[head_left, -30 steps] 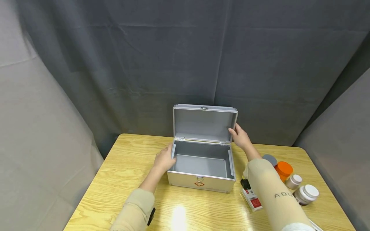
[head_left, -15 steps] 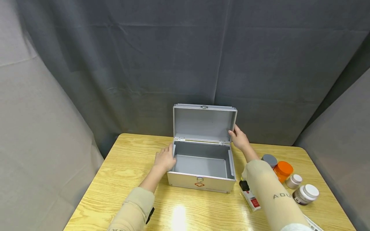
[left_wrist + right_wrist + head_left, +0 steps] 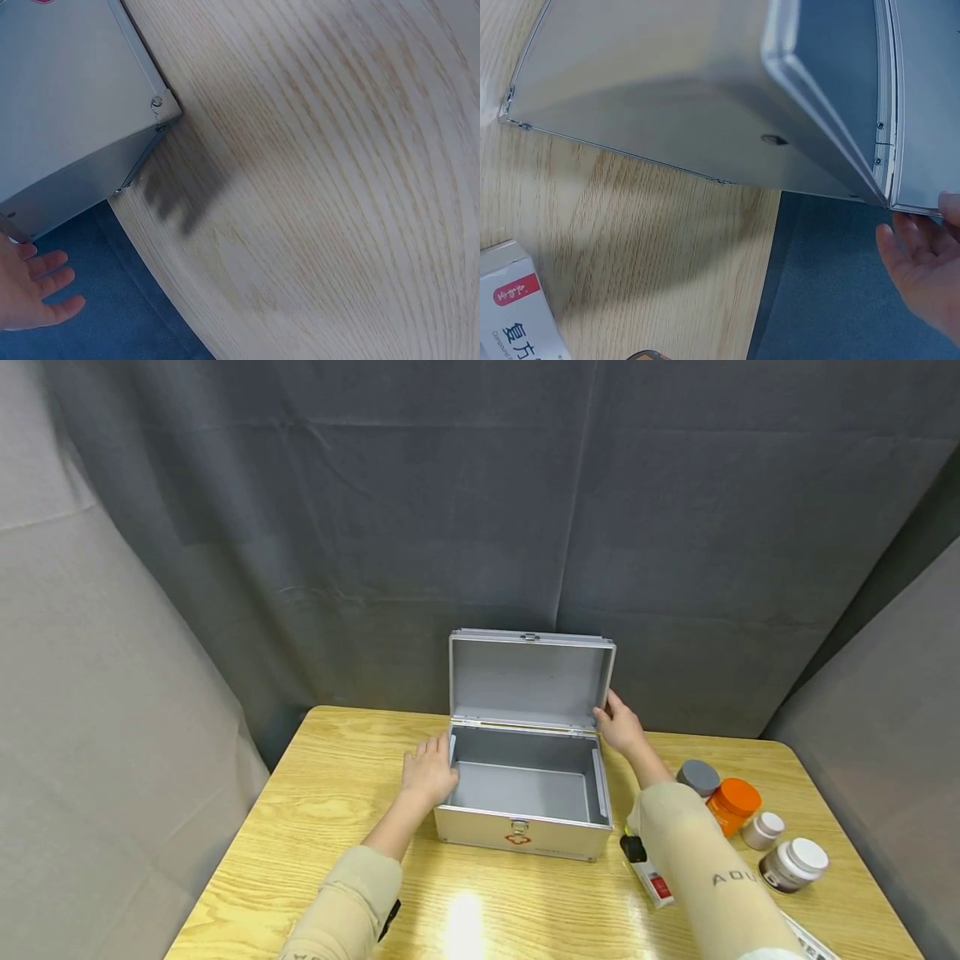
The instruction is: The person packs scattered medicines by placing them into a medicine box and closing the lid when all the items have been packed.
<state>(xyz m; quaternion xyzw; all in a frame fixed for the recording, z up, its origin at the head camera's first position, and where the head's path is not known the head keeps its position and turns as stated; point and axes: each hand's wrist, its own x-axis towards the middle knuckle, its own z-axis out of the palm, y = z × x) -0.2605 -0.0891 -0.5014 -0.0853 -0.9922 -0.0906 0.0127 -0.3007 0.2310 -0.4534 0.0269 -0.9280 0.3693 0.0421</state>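
Note:
A silver first-aid box (image 3: 517, 839) stands on the table with its lid (image 3: 528, 681) raised and its inside bare. My left hand (image 3: 427, 772) rests at the box's left rim, thumb toward the inside. In the left wrist view that hand's fingers (image 3: 52, 281) extend loosely past the box's side wall (image 3: 82, 187). My right hand (image 3: 622, 727) is at the lower right edge of the lid. In the right wrist view the right hand (image 3: 926, 262) has its thumb on the lid's inner face and its fingers behind, pinching the edge.
Right of the box stand a grey-capped jar (image 3: 697, 775), an orange jar (image 3: 735, 802), a small white bottle (image 3: 763, 829) and a white-lidded jar (image 3: 795, 864). A white and red medicine carton (image 3: 656, 885) lies partly under the right sleeve. A grey curtain (image 3: 450, 527) hangs behind the table.
My right hand has slid slightly down the lid's right edge, and the lid has tipped back a little. The left hand has barely moved.

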